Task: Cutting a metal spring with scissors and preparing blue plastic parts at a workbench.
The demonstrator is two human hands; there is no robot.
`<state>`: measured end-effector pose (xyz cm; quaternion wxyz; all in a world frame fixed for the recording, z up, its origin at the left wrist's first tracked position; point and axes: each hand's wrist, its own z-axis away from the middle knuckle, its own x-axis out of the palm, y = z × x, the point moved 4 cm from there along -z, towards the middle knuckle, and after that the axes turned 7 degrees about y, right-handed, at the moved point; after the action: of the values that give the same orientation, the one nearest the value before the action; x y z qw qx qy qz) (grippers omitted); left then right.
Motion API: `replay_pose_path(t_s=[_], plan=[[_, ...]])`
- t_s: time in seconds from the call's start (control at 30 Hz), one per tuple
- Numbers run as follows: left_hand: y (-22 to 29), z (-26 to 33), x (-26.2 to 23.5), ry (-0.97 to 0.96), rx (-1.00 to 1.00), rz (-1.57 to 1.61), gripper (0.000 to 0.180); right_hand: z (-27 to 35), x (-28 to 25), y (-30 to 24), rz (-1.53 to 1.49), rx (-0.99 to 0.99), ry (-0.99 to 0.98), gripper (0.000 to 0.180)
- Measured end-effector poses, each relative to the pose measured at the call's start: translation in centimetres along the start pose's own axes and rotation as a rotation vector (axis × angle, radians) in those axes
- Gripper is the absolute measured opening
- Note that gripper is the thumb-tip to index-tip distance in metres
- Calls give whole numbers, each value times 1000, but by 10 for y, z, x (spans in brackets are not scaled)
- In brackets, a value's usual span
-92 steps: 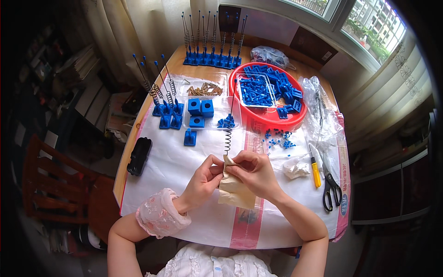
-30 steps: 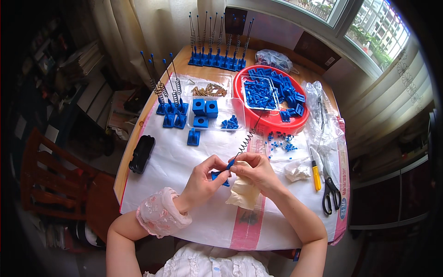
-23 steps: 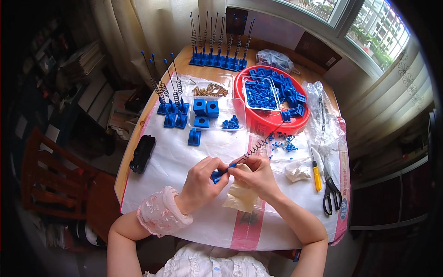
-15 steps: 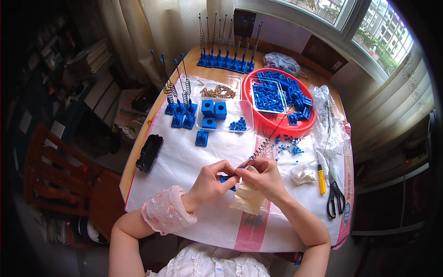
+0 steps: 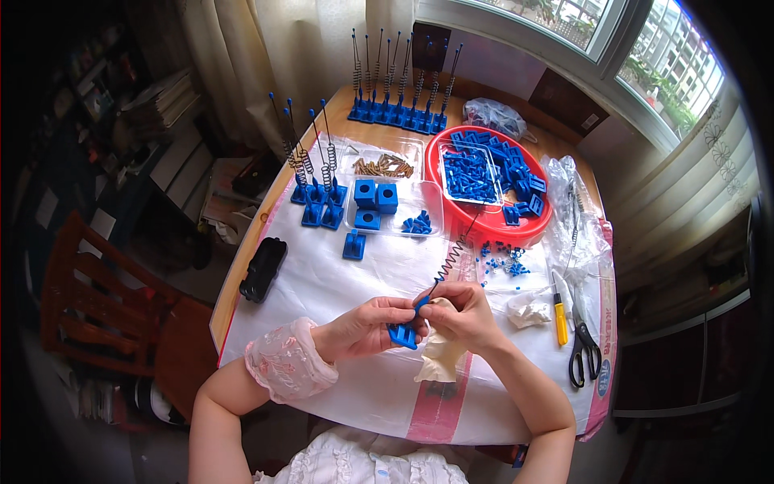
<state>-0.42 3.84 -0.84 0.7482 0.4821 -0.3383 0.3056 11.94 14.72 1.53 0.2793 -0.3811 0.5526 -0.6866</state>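
My left hand (image 5: 371, 324) is closed on a small blue plastic base (image 5: 403, 335) with slots in it, low over the middle of the table. From the blue stem between my two hands, a dark coiled spring wire (image 5: 451, 262) runs up and to the right toward the red basin. My right hand (image 5: 463, 316) pinches around that stem. A cream cloth (image 5: 441, 356) hangs from the right fingers. The fingertips partly hide the joint between stem and base. A similar blue base (image 5: 354, 245) stands alone beyond my left hand.
Finished-looking spring pieces (image 5: 318, 198) stand at the left, with a longer row (image 5: 395, 113) behind. A clear tray (image 5: 435, 194) holds blue blocks. The red basin (image 5: 492, 234) holds many blue parts. A yellow-handled knife (image 5: 560, 323), scissors (image 5: 585, 355) and black case (image 5: 263, 270) lie around.
The blue base has turned and now shows more of its slotted side below my left fingers. The spring wire stands a little steeper. The cloth has swung slightly to the right.
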Motion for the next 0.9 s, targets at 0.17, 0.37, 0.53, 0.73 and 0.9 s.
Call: replay_pose_path(t_s=[0.17, 0.37, 0.53, 0.73, 0.9], plan=[[14, -1, 4, 190, 339, -399, 27, -3, -4, -9, 279, -89, 218, 17], [11, 1, 5, 279, 580, -749, 26, -2, 1, -14, 278, -78, 267, 16], [9, 1, 0, 234, 436, -538, 15, -4, -1, -5, 238, -76, 194, 18], [1, -3, -7, 154, 266, -228, 12, -7, -3, 3, 145, -49, 93, 21], [3, -1, -6, 127, 148, -87, 10, -7, -5, 8, 30, -1, 36, 22]])
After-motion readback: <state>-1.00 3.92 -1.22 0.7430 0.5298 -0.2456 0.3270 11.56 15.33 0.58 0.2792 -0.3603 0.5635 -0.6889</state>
